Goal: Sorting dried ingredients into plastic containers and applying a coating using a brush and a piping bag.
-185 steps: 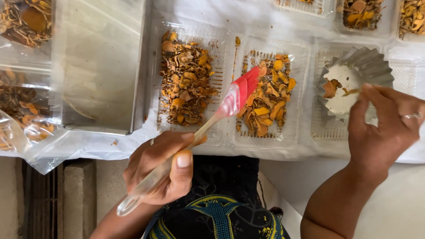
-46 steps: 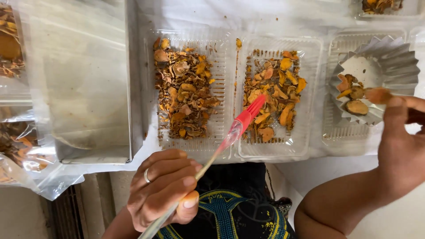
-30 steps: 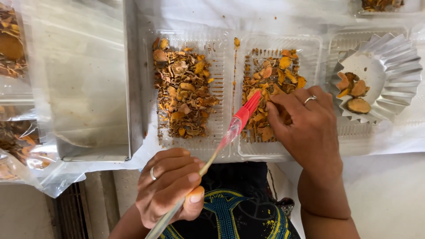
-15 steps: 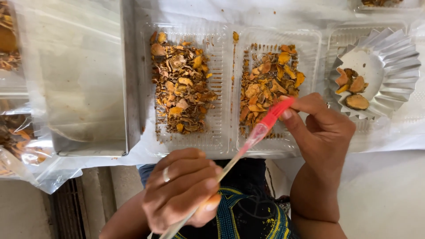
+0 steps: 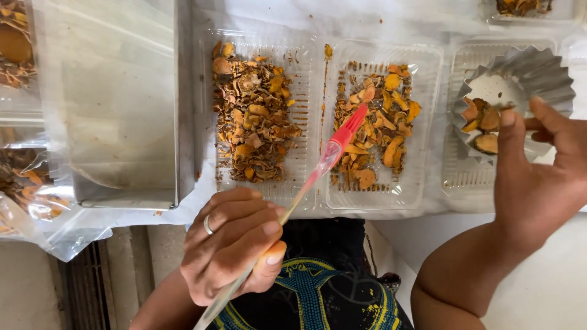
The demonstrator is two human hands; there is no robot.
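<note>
Down at six o'clock, the left hand (image 5: 235, 244) is clenched round a clear brush (image 5: 293, 201), its red tip over orange slices in the middle tray (image 5: 422, 122). At three o'clock, the right hand (image 5: 538, 177) reaches, fingers loose, into a fluted metal cup (image 5: 538, 67) holding slices.

I see a pale floor (image 5: 550, 293) under even light, a slatted grate (image 5: 85, 287) at lower left, and clear plastic sheeting (image 5: 257, 12) over the worktop.

fluted cup (image 5: 538, 70): shiny metal | trays (image 5: 422, 177): clear glossy plastic (ribbed) | slices (image 5: 373, 134): dry, rough
</note>
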